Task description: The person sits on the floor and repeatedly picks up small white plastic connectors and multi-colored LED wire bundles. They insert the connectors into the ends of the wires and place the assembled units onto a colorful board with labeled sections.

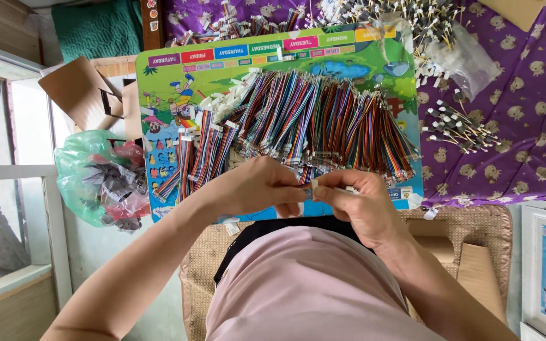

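My left hand [260, 186] and my right hand [355, 202] meet at the near edge of a colourful picture board [172, 76]. Between the fingertips of both hands sits a small white connector [314, 188] on a multicoloured ribbon cable that runs away from me. Just beyond my hands lies a wide row of rainbow ribbon cables [323, 120] with white plugs, spread across the board. A smaller bunch of the same cables [200, 155] lies to the left of it, next to my left wrist.
A green plastic bag [99, 180] of scraps hangs left of the board. Black-and-white connector pieces [459, 126] and a clear bag [469, 60] lie on the purple patterned cloth [532, 126] at right. Brown cardboard [77, 88] sits upper left; a woven seat [475, 221] is under me.
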